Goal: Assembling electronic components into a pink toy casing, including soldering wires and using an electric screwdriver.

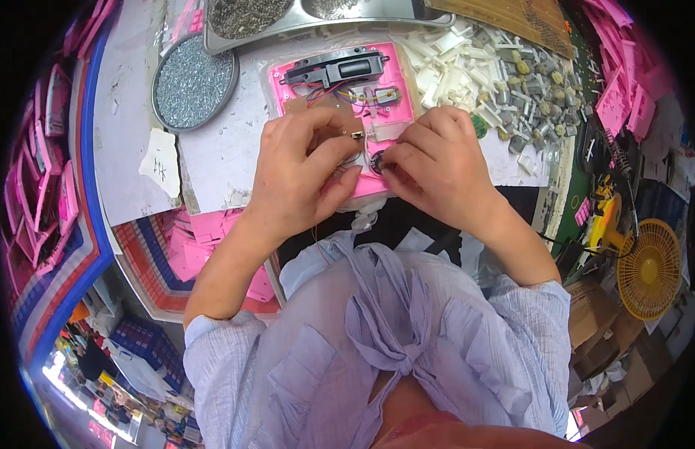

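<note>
Two hands meet over a pink plastic housing (392,112) on the tabletop (220,150): left hand (302,168) curled, pressing its lower edge steady; right hand (437,161) pinching a small dark round part (379,162). Beyond the right hand, white plastic pieces (452,71); beyond the left, a dish of screws (194,78).

Pink housing's (340,90) lower half, behind hands

Bright even light, fisheye-bent dark rim

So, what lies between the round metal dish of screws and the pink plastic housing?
In the head view, only bare white paper sheet lies between the dish of screws and the pink housing.
</note>
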Tool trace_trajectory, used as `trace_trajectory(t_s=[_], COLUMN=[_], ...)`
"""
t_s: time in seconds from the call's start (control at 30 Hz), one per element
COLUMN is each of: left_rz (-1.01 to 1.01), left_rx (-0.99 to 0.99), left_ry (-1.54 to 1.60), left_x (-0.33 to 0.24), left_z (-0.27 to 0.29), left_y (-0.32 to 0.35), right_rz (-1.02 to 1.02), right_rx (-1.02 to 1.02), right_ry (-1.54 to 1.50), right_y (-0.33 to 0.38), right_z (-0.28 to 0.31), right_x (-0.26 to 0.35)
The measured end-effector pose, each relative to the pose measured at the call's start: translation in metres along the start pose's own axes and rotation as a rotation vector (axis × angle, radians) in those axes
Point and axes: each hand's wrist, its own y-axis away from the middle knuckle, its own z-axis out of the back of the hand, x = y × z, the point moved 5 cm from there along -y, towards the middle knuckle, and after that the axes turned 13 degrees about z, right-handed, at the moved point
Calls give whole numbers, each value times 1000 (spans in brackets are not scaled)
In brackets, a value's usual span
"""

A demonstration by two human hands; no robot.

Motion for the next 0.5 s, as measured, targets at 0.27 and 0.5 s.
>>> trace_trajectory(t_s=[0.27,0.5], left_rz=[-4,-7], left_rx=[-55,-29], left_ry=[32,23], left_x=[2,-1], left_z=[-5,-7], left_y=[0,4], right_rz=[34,31], right_rx=[100,141], right_ry=[-9,87], right_y=[-12,-15], right_z=[-1,-1], right_x=[-5,5])
